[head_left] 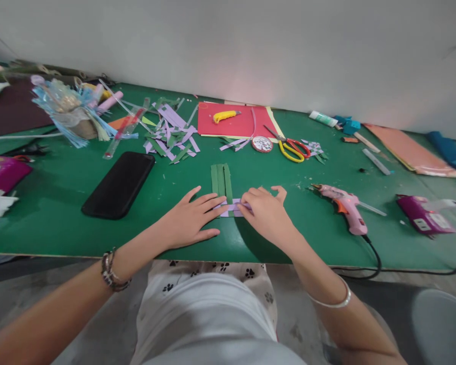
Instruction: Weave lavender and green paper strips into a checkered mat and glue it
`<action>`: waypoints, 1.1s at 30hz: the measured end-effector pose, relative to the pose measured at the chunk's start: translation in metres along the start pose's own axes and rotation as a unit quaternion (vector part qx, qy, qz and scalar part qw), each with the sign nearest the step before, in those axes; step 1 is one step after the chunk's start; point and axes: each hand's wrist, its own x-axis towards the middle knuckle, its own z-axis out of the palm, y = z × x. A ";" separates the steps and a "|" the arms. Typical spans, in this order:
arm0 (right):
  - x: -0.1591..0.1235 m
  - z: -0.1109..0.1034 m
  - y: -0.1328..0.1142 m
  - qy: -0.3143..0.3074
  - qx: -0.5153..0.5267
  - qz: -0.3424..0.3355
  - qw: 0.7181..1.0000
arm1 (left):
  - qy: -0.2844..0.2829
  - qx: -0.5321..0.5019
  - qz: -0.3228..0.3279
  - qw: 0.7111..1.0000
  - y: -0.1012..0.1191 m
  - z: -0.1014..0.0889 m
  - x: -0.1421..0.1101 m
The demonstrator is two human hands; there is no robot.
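Note:
In front of me on the green table lies a small woven piece of paper strips, with green strips (pixel 221 180) running away from me and purple strips (pixel 233 208) crossing them near the close end. My left hand (pixel 192 218) lies flat, fingers spread, its fingertips resting on the left side of the weave. At the right side, my right hand (pixel 268 213) pinches a purple strip between thumb and fingers, partly hiding that end of the weave.
A black phone (pixel 118 185) lies left of my hands. Behind are loose paper strips (pixel 173 129), a red sheet (pixel 209 119) with a yellow cutter (pixel 226 116), and scissors (pixel 292 147). A pink glue gun (pixel 344 205) with a trailing cord and a purple power box (pixel 425 215) are on the right.

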 end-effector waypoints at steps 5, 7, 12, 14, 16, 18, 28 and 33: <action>0.004 0.000 0.008 -0.042 0.017 0.003 0.999 | -0.002 0.006 0.010 1.000 -0.005 -0.001 -0.001; 0.005 0.001 0.011 -0.053 0.023 -0.004 0.998 | -0.004 0.007 0.009 1.000 -0.005 -0.001 -0.002; 0.007 0.003 0.014 -0.063 0.036 -0.010 0.997 | -0.004 0.007 0.007 1.000 -0.005 0.000 -0.003; 0.007 0.004 0.015 -0.063 0.041 -0.011 0.997 | 0.001 0.006 0.012 1.000 -0.006 0.000 -0.003; 0.007 0.004 0.016 -0.063 0.046 -0.012 0.997 | 0.005 0.006 0.016 1.000 -0.007 0.001 -0.004; 0.007 0.004 0.016 -0.064 0.049 -0.012 0.997 | 0.004 0.007 0.017 1.000 -0.008 0.001 -0.005; 0.007 0.005 0.015 -0.059 0.030 -0.019 0.998 | -0.005 -0.007 0.059 0.998 -0.002 0.000 0.004; 0.007 0.006 0.017 -0.061 0.042 -0.024 0.997 | -0.034 -0.024 0.067 0.997 -0.004 0.002 0.008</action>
